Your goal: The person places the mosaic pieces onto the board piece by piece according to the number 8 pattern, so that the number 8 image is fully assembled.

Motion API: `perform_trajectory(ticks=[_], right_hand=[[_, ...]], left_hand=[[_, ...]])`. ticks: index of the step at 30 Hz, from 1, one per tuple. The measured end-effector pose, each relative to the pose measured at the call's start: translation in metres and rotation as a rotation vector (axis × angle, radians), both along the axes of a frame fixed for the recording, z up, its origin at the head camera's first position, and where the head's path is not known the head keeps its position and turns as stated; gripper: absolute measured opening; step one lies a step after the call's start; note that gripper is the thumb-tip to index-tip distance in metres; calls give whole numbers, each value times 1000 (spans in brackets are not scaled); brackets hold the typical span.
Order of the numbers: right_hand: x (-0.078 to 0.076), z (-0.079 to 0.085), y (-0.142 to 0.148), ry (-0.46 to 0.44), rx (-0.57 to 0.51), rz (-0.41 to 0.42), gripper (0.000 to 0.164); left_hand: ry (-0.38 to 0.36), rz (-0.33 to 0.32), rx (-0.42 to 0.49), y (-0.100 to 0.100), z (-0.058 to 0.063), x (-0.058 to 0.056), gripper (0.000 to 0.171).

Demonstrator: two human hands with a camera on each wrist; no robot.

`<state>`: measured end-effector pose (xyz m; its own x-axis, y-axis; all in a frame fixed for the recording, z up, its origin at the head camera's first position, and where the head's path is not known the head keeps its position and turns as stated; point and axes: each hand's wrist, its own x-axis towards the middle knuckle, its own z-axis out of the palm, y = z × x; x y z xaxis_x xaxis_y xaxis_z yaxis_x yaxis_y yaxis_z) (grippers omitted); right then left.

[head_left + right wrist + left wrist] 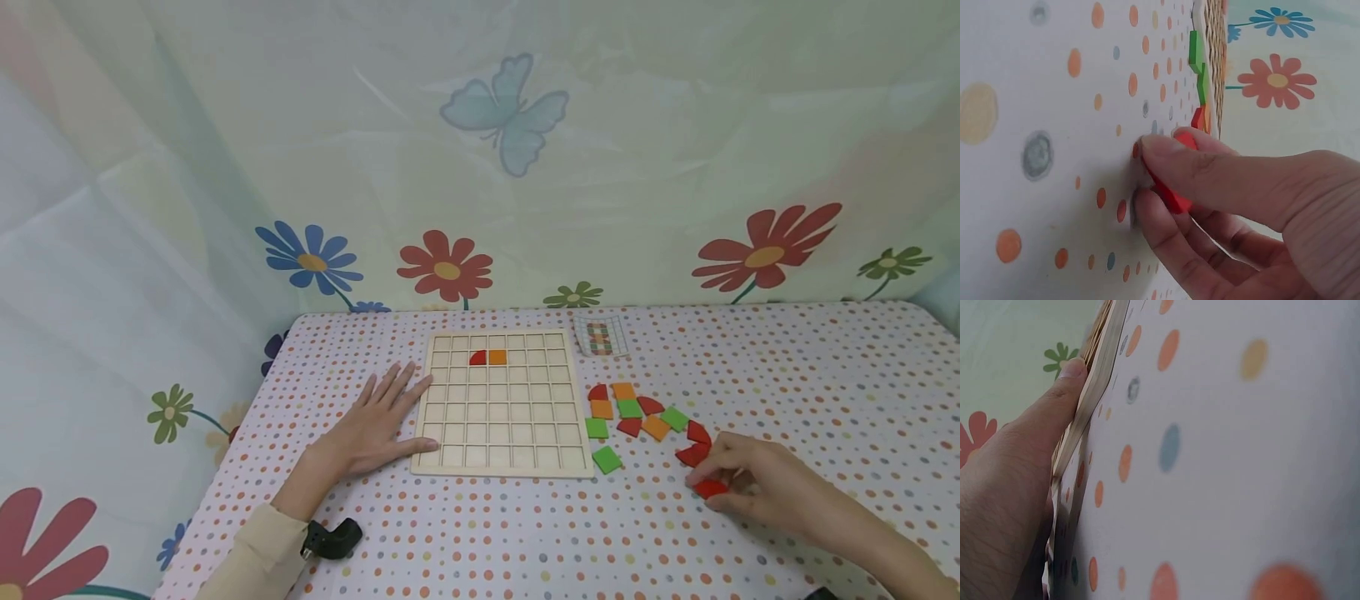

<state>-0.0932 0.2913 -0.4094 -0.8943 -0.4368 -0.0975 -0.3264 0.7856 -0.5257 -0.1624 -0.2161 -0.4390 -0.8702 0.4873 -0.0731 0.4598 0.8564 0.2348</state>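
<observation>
A wooden grid board (502, 433) lies on the dotted table, with a red quarter-circle tile (478, 358) and an orange square tile (497, 357) side by side in its second row. My left hand (378, 425) rests with spread fingers at the board's left edge; in the left wrist view the thumb (1054, 415) lies on the board's rim (1094, 387). To the right, my right hand (757, 479) pinches a red tile (1175, 197) between thumb and fingers, low over the table. Part of that tile is hidden by the fingers.
Between the board and my right hand lie several loose tiles: red quarter-circles (693, 454), green squares (607, 459) and orange squares (656, 427). A small pattern card (611, 337) lies beyond them, near the board's upper right corner. A flowered curtain (600, 208) hangs behind the table.
</observation>
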Motion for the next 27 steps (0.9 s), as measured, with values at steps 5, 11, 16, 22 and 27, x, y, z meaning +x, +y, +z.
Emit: perform_trajectory(ticks=[5,11,16,22,27], right_hand=[[0,0,-1,29,-10,10,29],[-2,6,-9,21,5,-36,26],[-10,15,-19,104,-67,-14,29],[-30,29,-44,178,-151,-34,27],[-52,40,-69,220,-223,-37,22]], left_hand=[[6,4,-2,-1,0,0,96],[8,3,21,-3,1,0,96],[21,0,38,-4,-1,1,97],[-1,8,13,-4,-3,1,97],[-14,8,2,0,0,0,96]])
